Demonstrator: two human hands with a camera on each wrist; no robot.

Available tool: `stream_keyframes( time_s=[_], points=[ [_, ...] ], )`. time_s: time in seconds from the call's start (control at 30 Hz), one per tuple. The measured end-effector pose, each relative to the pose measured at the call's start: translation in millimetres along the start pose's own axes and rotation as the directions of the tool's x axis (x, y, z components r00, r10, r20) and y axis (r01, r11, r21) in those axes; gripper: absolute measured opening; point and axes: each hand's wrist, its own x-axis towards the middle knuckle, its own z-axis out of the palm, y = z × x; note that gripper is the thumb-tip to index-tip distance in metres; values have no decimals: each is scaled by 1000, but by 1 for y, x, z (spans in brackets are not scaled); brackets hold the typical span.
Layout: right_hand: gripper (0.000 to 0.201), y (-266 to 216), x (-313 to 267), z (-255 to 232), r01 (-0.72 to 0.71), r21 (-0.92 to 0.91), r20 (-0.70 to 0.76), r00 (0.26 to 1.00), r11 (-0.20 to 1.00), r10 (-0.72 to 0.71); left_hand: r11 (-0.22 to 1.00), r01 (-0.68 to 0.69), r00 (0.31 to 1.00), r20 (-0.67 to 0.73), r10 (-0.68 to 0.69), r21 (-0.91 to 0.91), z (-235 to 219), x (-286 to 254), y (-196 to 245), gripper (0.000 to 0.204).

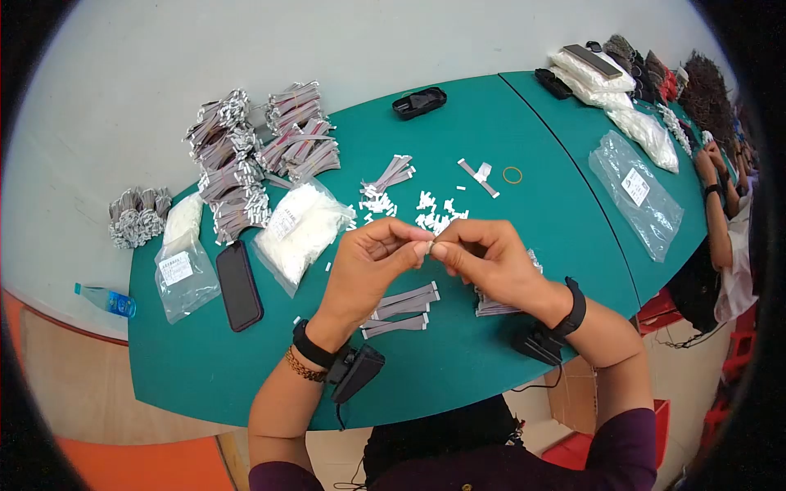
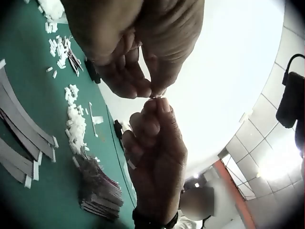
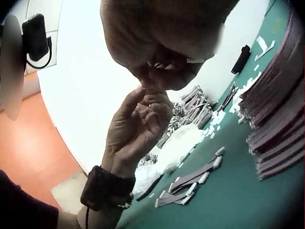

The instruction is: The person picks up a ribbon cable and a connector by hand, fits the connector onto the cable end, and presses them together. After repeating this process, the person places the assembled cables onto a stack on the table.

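Note:
Above the green table, my left hand and right hand meet fingertip to fingertip. Thumb and forefinger of each pinch a tiny whitish piece between them; fingers cover most of it and I cannot tell its kind. A small white bit shows at the curled lower fingers of the right hand in the left wrist view. Grey flat ribbon cables with white end connectors lie below the left hand. A stack of similar cables sits under the right hand. Loose white connectors are scattered just beyond the fingers.
Bundled cables are piled at the back left, near a bag of white parts and a phone. A black tray, a rubber band and an empty plastic bag lie farther off. Another person's arm is at right.

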Motion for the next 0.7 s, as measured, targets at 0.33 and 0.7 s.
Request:
stream_keyframes(
  time_s=[0.33,0.7],
  points=[
    [17,2,3,-6,-78,56,52,996,995,75,951,-45,991,133,4,306,-5,5,-2,25],
    [22,3,3,-4,-143,73,150,980,987,130,908,-159,981,169,100,387,-2,4,-1,25]
  ],
)
